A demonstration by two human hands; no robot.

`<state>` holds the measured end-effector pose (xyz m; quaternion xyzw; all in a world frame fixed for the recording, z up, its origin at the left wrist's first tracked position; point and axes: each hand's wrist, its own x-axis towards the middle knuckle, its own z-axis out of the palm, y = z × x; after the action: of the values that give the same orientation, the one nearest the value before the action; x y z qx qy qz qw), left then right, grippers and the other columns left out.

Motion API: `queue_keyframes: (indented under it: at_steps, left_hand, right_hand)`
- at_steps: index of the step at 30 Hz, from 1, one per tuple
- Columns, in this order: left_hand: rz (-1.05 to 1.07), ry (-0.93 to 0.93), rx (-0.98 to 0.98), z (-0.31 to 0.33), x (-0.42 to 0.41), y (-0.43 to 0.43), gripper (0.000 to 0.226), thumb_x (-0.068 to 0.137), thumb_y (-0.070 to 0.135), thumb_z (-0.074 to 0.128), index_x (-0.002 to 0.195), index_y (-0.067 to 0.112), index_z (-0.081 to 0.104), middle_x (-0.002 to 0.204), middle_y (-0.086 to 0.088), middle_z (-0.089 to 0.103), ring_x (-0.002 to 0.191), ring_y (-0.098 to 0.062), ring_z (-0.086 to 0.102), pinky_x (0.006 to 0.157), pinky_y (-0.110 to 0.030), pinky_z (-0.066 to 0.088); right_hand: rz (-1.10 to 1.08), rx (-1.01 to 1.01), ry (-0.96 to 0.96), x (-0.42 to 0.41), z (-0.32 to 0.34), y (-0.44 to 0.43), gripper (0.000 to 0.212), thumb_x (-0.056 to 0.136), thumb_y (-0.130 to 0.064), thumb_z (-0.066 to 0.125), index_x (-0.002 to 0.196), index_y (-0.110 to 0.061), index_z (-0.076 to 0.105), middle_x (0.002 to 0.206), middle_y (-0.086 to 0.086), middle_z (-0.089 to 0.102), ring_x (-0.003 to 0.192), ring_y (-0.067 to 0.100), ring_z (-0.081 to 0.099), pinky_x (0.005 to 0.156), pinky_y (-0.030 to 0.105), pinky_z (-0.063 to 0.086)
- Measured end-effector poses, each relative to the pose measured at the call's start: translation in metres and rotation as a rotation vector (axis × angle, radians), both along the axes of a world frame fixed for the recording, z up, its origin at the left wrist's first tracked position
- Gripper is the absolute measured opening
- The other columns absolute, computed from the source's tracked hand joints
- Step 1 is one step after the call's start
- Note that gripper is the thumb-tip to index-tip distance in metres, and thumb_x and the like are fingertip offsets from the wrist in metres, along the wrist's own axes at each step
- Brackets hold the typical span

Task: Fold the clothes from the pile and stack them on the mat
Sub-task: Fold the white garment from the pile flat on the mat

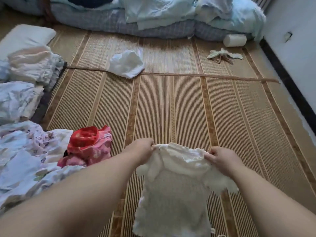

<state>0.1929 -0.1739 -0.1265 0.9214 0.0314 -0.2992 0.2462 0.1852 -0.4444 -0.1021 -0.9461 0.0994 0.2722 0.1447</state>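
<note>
**A:** Largest items first?

**B:** Striped woven mat (171, 108) fills the floor, with a brown seam running across it. Checked bedding (102, 19) lies along its far edge, with pale blue cloths heaped on top. On the right is a white wall (294, 40) with a dark baseboard.

**A:** The clothes?

**B:** Unfolded pile (25, 159) of pale blue and printed pieces at near left, partly covered by the left forearm. Beyond it are folded stacks (32, 65) at the mat's left edge, just beside a white pillow (25, 36).

**A:** Item in hand?

**B:** Cream knit top (174, 194), near centre, held up over the mat with its body hanging toward the camera. It hides the mat beneath it. Cannot tell whether the hem touches the mat.

**A:** Fingers?

**B:** Left hand (142, 151) pinches the top's upper left corner, fingers curled round the edge. Right hand (222, 158) pinches the upper right corner the same way. The upper edge is stretched between them.

**A:** Smaller things nearby?

**B:** Red-and-pink garment (89, 147), crumpled, just left of the left hand and touching the pile. White garment (126, 64), crumpled, lies on the seam well beyond the hands. At far right, a pale rag (224, 56) lies near a small white roll (235, 40), which rests against the bedding.
</note>
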Motion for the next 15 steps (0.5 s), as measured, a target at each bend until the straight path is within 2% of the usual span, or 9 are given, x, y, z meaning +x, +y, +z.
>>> queue_keyframes:
  at_steps: [3, 6, 8, 11, 13, 15]
  left_hand:
    - [0.025, -0.04, 0.02, -0.052, 0.036, -0.007, 0.023, 0.1, 0.039, 0.041, 0.091, 0.024, 0.056, 0.088, 0.002, 0.06, 0.079, -0.015, 0.058, 0.071, -0.034, 0.051]
    - [0.044, -0.075, 0.026, -0.09, 0.067, -0.009, 0.024, 0.1, 0.037, 0.041, 0.092, 0.021, 0.057, 0.089, -0.001, 0.06, 0.079, -0.017, 0.057, 0.065, -0.032, 0.046]
    - [0.087, -0.105, -0.009, -0.11, 0.082, -0.006, 0.026, 0.1, 0.038, 0.043, 0.104, 0.018, 0.061, 0.098, -0.003, 0.063, 0.085, -0.019, 0.059, 0.069, -0.034, 0.048]
    - [0.162, -0.138, -0.036, -0.13, 0.09, 0.007, 0.036, 0.098, 0.044, 0.045, 0.116, 0.017, 0.061, 0.106, -0.001, 0.064, 0.09, -0.017, 0.058, 0.074, -0.034, 0.048]
    - [0.19, -0.082, -0.054, -0.132, 0.083, 0.016, 0.04, 0.093, 0.052, 0.05, 0.112, 0.018, 0.062, 0.101, 0.002, 0.063, 0.088, -0.016, 0.06, 0.074, -0.035, 0.053]
    - [0.196, 0.032, -0.091, -0.131, 0.074, 0.024, 0.038, 0.084, 0.052, 0.061, 0.1, 0.018, 0.065, 0.096, 0.002, 0.067, 0.085, -0.017, 0.065, 0.074, -0.038, 0.058]
  right_hand:
    - [-0.04, -0.048, -0.071, 0.031, -0.056, -0.002, 0.037, 0.091, -0.055, 0.049, 0.088, -0.021, 0.065, 0.09, 0.002, 0.066, 0.081, 0.018, 0.059, 0.072, 0.035, 0.051]
    - [-0.12, -0.028, -0.178, 0.054, -0.099, -0.006, 0.032, 0.094, -0.046, 0.05, 0.109, -0.02, 0.062, 0.105, 0.006, 0.066, 0.097, 0.026, 0.058, 0.076, 0.035, 0.046]
    - [-0.178, 0.013, -0.223, 0.061, -0.123, -0.011, 0.04, 0.095, -0.043, 0.049, 0.127, -0.019, 0.053, 0.12, 0.01, 0.062, 0.109, 0.03, 0.056, 0.079, 0.035, 0.04]
    - [-0.348, 0.114, -0.23, 0.052, -0.145, -0.029, 0.054, 0.095, -0.046, 0.048, 0.139, -0.017, 0.042, 0.129, 0.01, 0.056, 0.117, 0.031, 0.052, 0.087, 0.036, 0.039]
    - [-0.437, 0.11, -0.216, 0.037, -0.152, -0.043, 0.066, 0.09, -0.055, 0.051, 0.142, -0.016, 0.04, 0.132, 0.012, 0.054, 0.119, 0.032, 0.05, 0.094, 0.039, 0.04]
    - [-0.483, 0.047, -0.165, 0.024, -0.155, -0.055, 0.076, 0.082, -0.062, 0.056, 0.14, -0.014, 0.042, 0.131, 0.016, 0.053, 0.121, 0.036, 0.048, 0.099, 0.045, 0.041]
